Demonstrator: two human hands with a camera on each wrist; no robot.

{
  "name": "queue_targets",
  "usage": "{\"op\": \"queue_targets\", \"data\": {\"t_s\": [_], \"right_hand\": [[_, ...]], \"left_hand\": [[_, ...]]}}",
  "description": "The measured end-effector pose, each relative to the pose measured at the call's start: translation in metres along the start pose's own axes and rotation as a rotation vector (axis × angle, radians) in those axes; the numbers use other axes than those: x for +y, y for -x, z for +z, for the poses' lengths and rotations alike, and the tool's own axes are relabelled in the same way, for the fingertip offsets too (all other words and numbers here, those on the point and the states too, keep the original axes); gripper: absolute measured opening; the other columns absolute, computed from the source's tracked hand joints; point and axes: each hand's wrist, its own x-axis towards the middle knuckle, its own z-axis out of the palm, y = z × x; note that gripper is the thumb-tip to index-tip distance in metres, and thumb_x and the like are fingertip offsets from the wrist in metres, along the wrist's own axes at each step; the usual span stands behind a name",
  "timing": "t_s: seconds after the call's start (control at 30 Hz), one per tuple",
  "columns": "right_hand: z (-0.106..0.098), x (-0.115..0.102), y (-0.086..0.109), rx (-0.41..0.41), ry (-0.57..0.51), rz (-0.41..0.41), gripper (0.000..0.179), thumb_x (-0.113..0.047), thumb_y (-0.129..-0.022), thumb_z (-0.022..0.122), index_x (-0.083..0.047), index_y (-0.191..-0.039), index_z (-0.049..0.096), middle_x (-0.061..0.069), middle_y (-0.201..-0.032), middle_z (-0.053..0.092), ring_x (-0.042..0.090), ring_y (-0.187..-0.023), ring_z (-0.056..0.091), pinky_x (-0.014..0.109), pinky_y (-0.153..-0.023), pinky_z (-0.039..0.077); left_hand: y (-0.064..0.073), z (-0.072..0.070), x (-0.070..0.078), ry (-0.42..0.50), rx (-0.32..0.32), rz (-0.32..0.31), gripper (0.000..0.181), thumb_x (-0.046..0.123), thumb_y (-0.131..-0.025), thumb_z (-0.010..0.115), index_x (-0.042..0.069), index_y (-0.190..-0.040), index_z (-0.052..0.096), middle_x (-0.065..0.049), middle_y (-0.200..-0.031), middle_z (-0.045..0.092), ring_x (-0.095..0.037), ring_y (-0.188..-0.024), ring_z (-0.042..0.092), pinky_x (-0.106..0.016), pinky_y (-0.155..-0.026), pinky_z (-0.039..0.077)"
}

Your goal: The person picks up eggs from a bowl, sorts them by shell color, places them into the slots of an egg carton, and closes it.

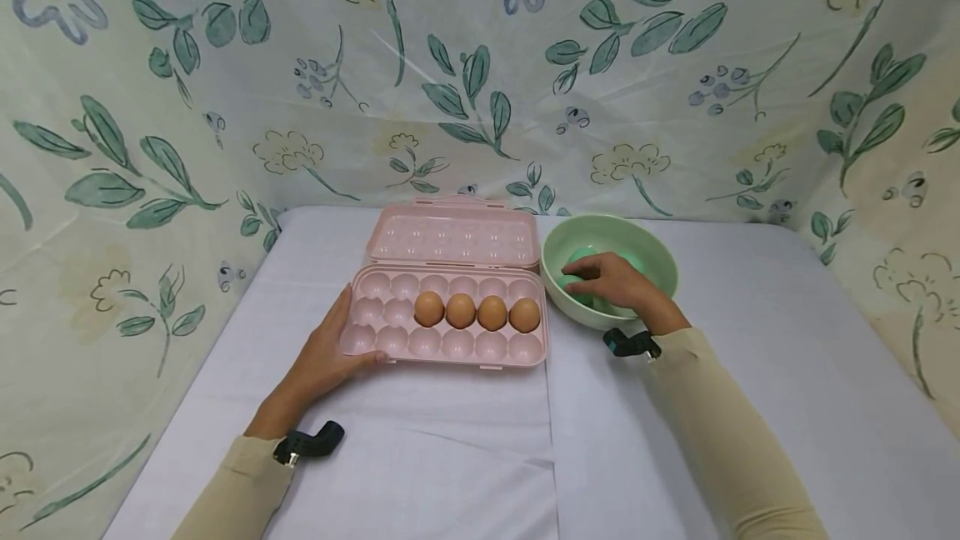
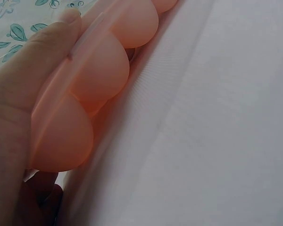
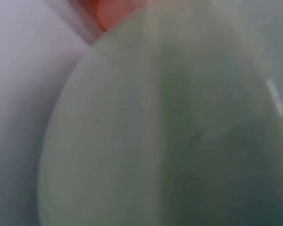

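A pink egg carton [image 1: 450, 363] lies with its lid folded back, and several brown eggs [image 1: 461, 311] sit in a line in its middle row. My left hand [image 1: 330, 354] grips the carton's left end, thumb along the front rim; in the left wrist view the thumb [image 2: 42, 52] presses the rim while other fingers curl underneath. Over a light green bowl [image 1: 663, 273], my right hand [image 1: 618, 280] reaches inside with thumb and fingers apart. Green eggs [image 1: 581, 255] show around its fingertips. The right wrist view is blurred, mostly filled by the bowl [image 3: 99, 141].
The carton's lid [image 1: 453, 236] lies flat behind the tray, its right end close to the bowl. A white cloth [image 1: 450, 457] covers the table. Floral fabric [image 1: 480, 65] hangs behind and at both sides.
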Motion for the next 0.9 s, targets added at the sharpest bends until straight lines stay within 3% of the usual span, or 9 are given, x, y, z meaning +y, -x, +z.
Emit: {"op": "queue_targets", "data": {"t_s": [0.9], "right_hand": [[-0.0009, -0.0008, 0.0012, 0.046, 0.000, 0.001, 0.037, -0.023, -0.084, 0.077, -0.006, -0.115, 0.069, 0.012, -0.113, 0.067, 0.029, -0.108, 0.061, 0.046, -0.095, 0.048]], "left_hand": [[0.0015, -0.0004, 0.0007, 0.001, 0.000, -0.009, 0.130, 0.055, -0.062, 0.085, 0.020, -0.157, 0.003, 0.003, -0.161, 0.011, -0.028, -0.144, 0.023, -0.058, -0.108, 0.030]]}}
